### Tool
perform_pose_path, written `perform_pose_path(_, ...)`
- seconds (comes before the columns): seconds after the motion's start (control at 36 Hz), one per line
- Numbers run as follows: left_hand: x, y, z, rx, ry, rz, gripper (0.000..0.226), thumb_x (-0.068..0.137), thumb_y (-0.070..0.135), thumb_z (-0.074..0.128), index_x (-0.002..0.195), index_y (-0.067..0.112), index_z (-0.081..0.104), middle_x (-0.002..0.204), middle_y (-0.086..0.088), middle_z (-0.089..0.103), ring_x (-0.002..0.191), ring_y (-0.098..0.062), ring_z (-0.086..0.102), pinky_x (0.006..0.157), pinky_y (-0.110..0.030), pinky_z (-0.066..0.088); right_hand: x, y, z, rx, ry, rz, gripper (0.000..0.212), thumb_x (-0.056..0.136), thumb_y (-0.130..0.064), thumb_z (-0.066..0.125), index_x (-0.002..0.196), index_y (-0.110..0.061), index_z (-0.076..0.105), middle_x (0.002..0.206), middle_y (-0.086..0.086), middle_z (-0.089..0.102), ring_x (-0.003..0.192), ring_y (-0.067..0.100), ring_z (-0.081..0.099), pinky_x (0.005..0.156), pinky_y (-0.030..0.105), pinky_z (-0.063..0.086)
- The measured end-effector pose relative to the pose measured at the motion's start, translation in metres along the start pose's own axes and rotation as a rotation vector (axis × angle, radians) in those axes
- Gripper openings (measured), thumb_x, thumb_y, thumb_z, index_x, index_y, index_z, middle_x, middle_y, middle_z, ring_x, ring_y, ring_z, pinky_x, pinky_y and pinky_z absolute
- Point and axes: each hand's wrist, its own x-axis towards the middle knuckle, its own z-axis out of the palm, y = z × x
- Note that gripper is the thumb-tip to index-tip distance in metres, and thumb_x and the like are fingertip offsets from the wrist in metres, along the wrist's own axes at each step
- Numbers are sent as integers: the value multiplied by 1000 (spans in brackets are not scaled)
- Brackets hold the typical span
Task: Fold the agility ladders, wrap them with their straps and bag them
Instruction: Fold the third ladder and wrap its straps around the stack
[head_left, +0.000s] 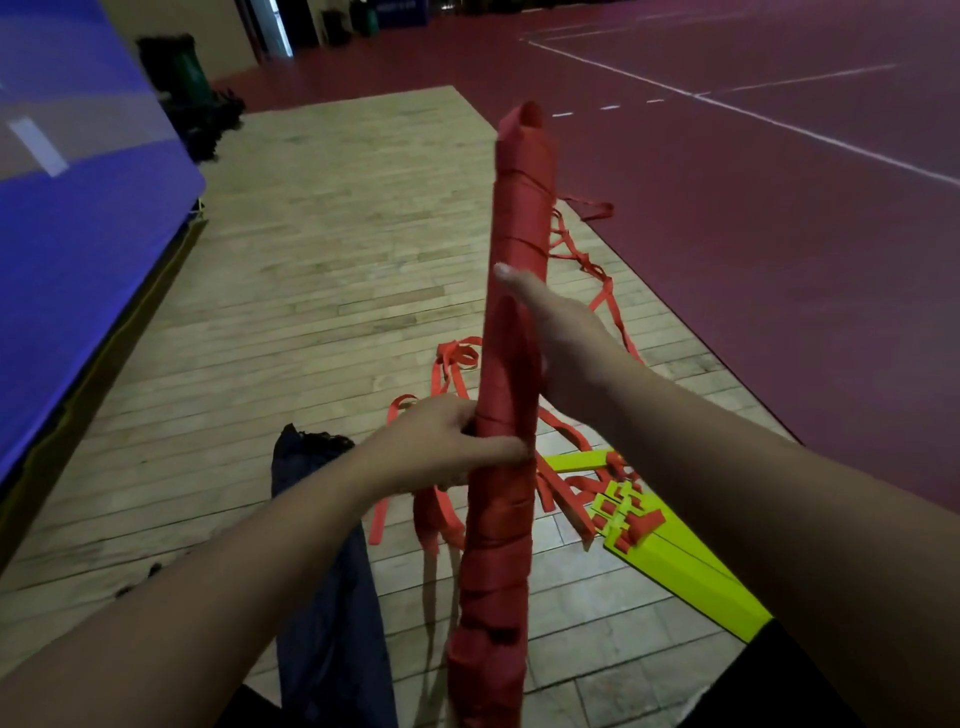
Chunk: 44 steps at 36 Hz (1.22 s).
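- The ladder bundle (511, 364), wrapped in red strap, stands up in the middle, with its tip at 12 o'clock.
- The left hand (441, 441) curls round it.
- The right hand (566, 343) lies on its 3 o'clock side, fingers hidden; I cannot tell if it grips.
- A dark bag (322, 571) lies at 7 o'clock.

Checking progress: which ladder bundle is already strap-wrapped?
The long red bundle gripped by the left hand; the yellow-green stack on the floor has loose straps.

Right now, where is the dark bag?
Head view, lower left: the dark bag lies on the wooden floor under the left forearm, just left of the red bundle.
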Motion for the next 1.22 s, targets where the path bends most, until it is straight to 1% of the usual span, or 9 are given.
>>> perform_pose_path(0.08, -8, 2, -13, -237, -143, 81, 30, 72, 53, 80, 86, 27, 77, 76, -9, 70, 63, -19, 60, 65, -34, 53, -5, -12, -4, 247, -254, 16, 26, 95, -32, 61, 105, -8, 58, 70, 3, 63, 59, 14, 64, 58, 29, 57)
perform_pose_path(0.19, -16, 11, -9, -321, -263, 142, 18, 74, 53, 72, 84, 39, 76, 78, 4, 74, 61, -21, 64, 66, -30, 57, -11, -12, -3, 370, -480, 127, 43, 86, -42, 58, 107, -4, 57, 88, 15, 68, 70, 25, 66, 67, 33, 60)
perform_pose_path(0.28, -16, 14, -8, -284, -233, 104, 27, 81, 52, 72, 90, 27, 73, 85, 4, 77, 89, -41, 70, 82, -37, 60, -7, -9, 0, 354, -514, 234, 35, 93, -43, 52, 100, -9, 54, 75, 8, 61, 54, 17, 58, 56, 27, 53)
perform_pose_path(0.47, -16, 3, -35, -176, -293, -56, 72, 84, 70, 44, 101, 5, 70, 85, -17, 75, 70, -29, 70, 69, -34, 56, 2, -17, -11, 192, -306, 151, 31, 96, -41, 52, 95, -10, 52, 70, 9, 58, 52, 19, 57, 55, 29, 52)
perform_pose_path(0.61, -10, 0, -27, -153, -194, -48, 62, 83, 67, 51, 97, 9, 68, 73, -7, 69, 59, -19, 61, 62, -28, 52, 8, -5, -8, -38, 74, 58, 39, 94, -45, 65, 94, -7, 56, 73, 13, 61, 57, 23, 64, 59, 33, 57)
perform_pose_path(0.81, 6, -3, 20, 513, 165, -30, 50, 74, 76, 65, 89, 29, 63, 82, 7, 66, 78, -13, 64, 74, -36, 57, 25, 21, 5, -169, 264, 124, 76, 92, -63, 58, 136, -4, 42, 97, 9, 55, 87, 25, 59, 79, 41, 54)
perform_pose_path(0.97, 6, -3, 8, 137, 40, 3, 24, 84, 45, 71, 89, 21, 71, 78, -3, 70, 65, -14, 64, 63, -31, 56, 16, 3, -1, -75, 51, 142, 26, 92, -39, 64, 98, -15, 58, 73, 3, 57, 59, 16, 58, 67, 31, 50)
perform_pose_path(1.11, -6, 3, -10, -356, -168, 53, 51, 76, 40, 75, 107, 1, 66, 89, -21, 69, 76, -41, 59, 67, -34, 56, 3, -10, -9, 269, -293, 158, 28, 92, -37, 58, 93, -9, 62, 74, 6, 65, 64, 17, 64, 63, 26, 56)
perform_pose_path(1.22, -12, 8, -10, -388, -290, 14, 35, 76, 36, 72, 103, 14, 65, 90, -14, 74, 80, -28, 69, 74, -35, 58, 2, -9, 0, 448, -408, 251, 30, 89, -30, 58, 93, -1, 62, 84, 15, 64, 65, 22, 61, 60, 30, 56)
